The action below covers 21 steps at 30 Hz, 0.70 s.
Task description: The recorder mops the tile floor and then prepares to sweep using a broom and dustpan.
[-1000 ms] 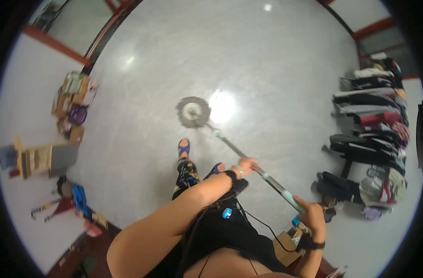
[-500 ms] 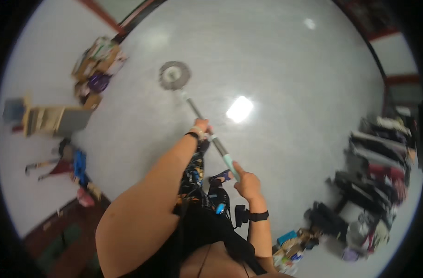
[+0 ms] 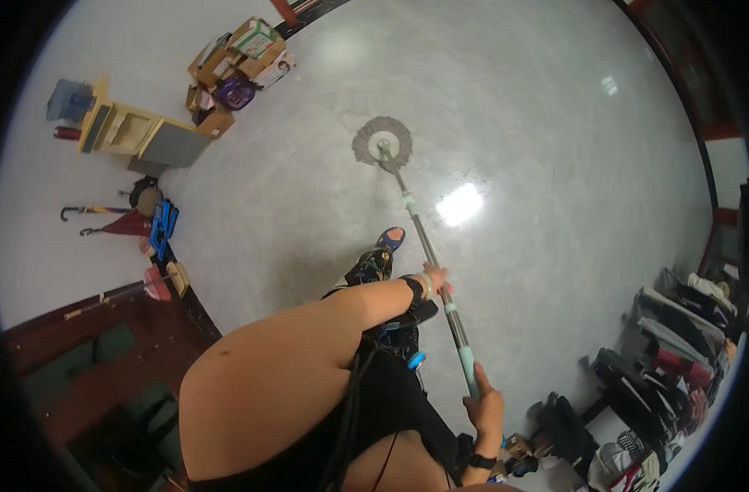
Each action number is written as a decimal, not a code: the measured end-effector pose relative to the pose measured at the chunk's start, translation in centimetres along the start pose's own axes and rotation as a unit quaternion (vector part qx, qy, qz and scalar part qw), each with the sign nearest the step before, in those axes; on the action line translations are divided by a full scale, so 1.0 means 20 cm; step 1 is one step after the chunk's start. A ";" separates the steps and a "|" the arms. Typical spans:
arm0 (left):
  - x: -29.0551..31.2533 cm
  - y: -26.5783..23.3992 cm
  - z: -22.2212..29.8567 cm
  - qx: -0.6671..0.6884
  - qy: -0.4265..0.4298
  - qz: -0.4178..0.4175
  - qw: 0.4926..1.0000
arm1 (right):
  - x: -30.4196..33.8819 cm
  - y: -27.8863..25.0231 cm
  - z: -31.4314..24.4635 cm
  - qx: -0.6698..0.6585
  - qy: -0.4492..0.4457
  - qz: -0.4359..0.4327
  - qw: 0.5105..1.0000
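Observation:
A mop (image 3: pixel 424 239) with a round grey string head lies flat on the shiny grey floor (image 3: pixel 538 180), ahead of my feet. Its metal pole slants back toward me and ends in a pale green grip. My left hand (image 3: pixel 434 280) is wrapped round the middle of the pole, with a dark band and a light bangle at that wrist. Lower down, my right hand (image 3: pixel 486 406) closes on the pale green grip, its index finger stretched along the pole. My sandalled foot (image 3: pixel 392 238) shows left of the pole.
Cardboard boxes (image 3: pixel 251 49) and a purple container (image 3: pixel 235 93) stand by the left wall, near a water dispenser (image 3: pixel 137 131). Umbrellas (image 3: pixel 129 223) and a blue item (image 3: pixel 164 228) hang nearer. A clothes rack (image 3: pixel 661 369) fills the right side; a reddish-brown door (image 3: pixel 96 353) is lower left.
The view has shifted, so the boxes and the wall sit further right in it. The mop head and both hands appear further right, and my hands lower. Both hands still grip the pole.

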<state>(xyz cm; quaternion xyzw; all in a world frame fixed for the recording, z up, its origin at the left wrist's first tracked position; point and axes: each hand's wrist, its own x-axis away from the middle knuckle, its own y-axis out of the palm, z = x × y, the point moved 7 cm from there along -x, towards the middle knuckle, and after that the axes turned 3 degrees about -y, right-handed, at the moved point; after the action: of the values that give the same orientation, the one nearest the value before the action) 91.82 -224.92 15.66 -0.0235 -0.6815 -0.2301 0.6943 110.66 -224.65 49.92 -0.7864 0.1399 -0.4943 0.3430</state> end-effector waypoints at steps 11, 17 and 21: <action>0.08 0.04 0.01 0.046 -0.047 -0.066 0.996 | 0.04 -0.08 -0.22 0.101 0.004 0.020 0.995; 0.04 -0.28 0.82 0.032 0.097 -0.027 0.994 | -0.44 -0.08 -0.82 0.100 -0.063 0.026 0.993; 0.05 -0.70 1.54 0.047 0.186 0.007 0.981 | -0.85 0.05 -1.43 0.096 -0.126 0.013 0.987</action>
<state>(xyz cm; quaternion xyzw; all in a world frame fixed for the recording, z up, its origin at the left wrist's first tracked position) 58.15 -227.04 14.78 0.0477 -0.5501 -0.1929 0.8111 77.77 -227.42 45.58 -0.8036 0.0576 -0.3980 0.4387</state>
